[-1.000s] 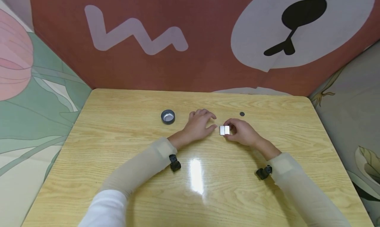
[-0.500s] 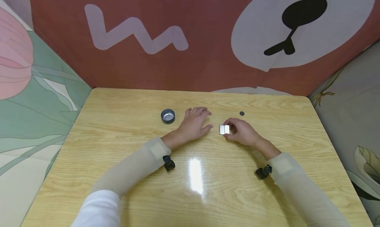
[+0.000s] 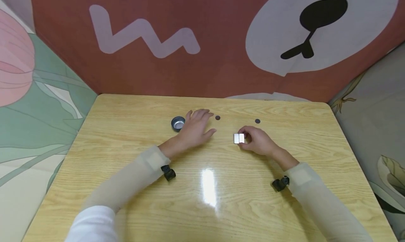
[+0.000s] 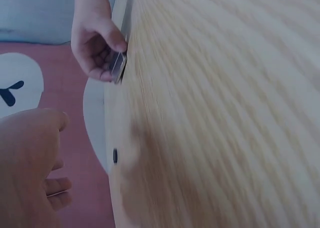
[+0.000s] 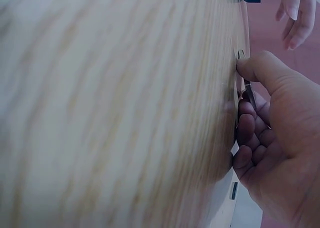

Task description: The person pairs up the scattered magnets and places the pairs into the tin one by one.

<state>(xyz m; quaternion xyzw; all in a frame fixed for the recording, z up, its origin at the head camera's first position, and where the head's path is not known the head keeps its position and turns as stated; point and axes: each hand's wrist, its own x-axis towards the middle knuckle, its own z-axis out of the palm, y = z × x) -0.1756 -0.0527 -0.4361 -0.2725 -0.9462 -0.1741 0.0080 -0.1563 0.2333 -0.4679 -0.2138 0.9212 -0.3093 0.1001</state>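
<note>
My right hand (image 3: 261,141) pinches a small flat silver rectangle (image 3: 237,138) with a dark seam across its middle, its thumb on the near side. In the right wrist view this silver piece (image 5: 250,94) is seen edge-on between thumb and fingers, close over the table. To the left, my left hand (image 3: 193,129) has its fingers spread and holds nothing. It overlaps the right side of a dark round dish (image 3: 174,123) with a silvery inside. Just right of its fingertips lies a small reddish-brown disc (image 3: 217,118).
A second small dark disc (image 3: 257,121) lies beyond my right hand. The wood-grain table (image 3: 246,207) ends at the back against a red wall covering (image 3: 215,76) with printed shapes. Patterned sheets hang at both sides.
My left hand has moved left, away from the silver piece and toward the round dish, bringing the reddish-brown disc into sight. My right hand has stayed in place with the silver piece.
</note>
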